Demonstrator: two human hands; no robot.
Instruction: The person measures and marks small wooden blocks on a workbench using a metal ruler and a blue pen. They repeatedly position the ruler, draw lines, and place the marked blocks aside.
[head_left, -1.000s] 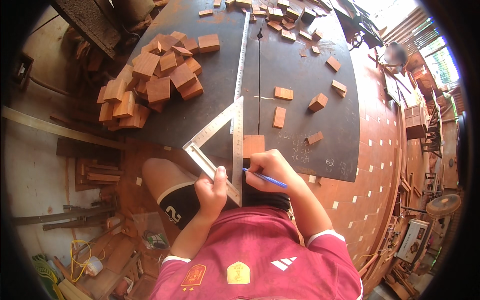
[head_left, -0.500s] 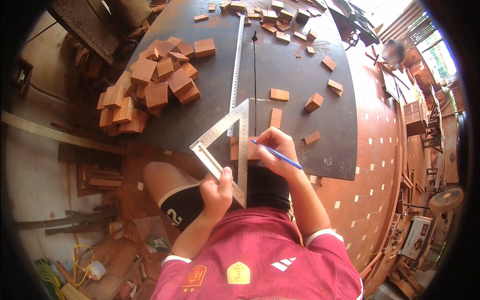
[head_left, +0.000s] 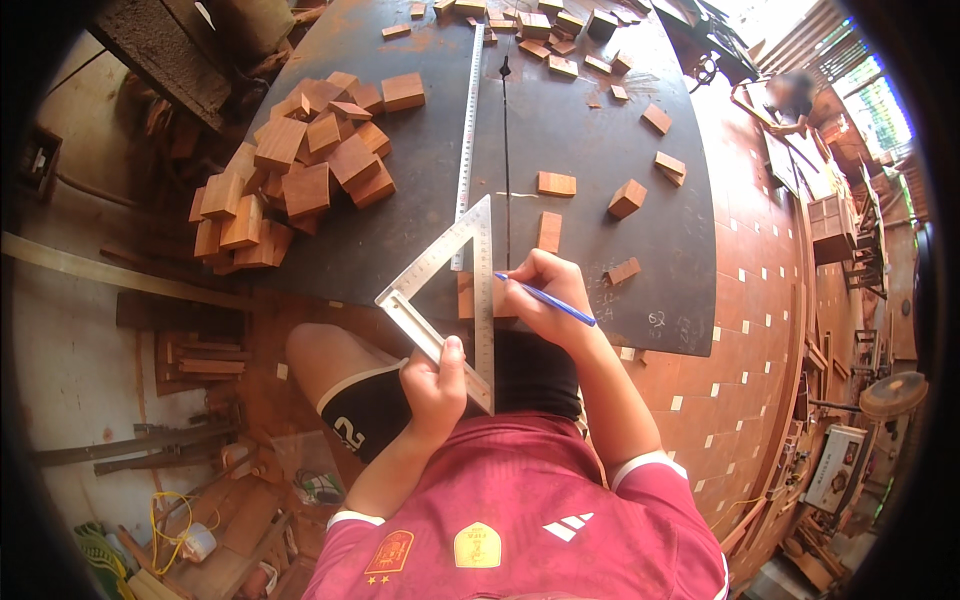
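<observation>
My left hand (head_left: pixel 436 388) is closed on the thick base of a metal triangle square (head_left: pixel 484 300). One long graduated edge of the square lies across a wooden block (head_left: pixel 466 297) at the table's near edge. In my right hand (head_left: pixel 548 300) is a blue pen (head_left: pixel 552 303), its tip against the square's straight edge over the block. Part of the block is hidden under the square and my right hand. Just beyond it stands a small wooden piece (head_left: pixel 549 232), with another piece (head_left: pixel 557 184) lying crosswise farther off.
A long steel ruler (head_left: pixel 470 130) lies lengthwise on the dark table (head_left: pixel 430 240). A heap of wooden blocks (head_left: pixel 300 160) sits at its left. Several small offcuts (head_left: pixel 563 66) are scattered at the far end and right side. Another person (head_left: pixel 790 105) is at the far right.
The pen tip has shifted slightly left, up to the square's edge, with my right hand. My left hand and the square stay nearly in place; the view has moved a little.
</observation>
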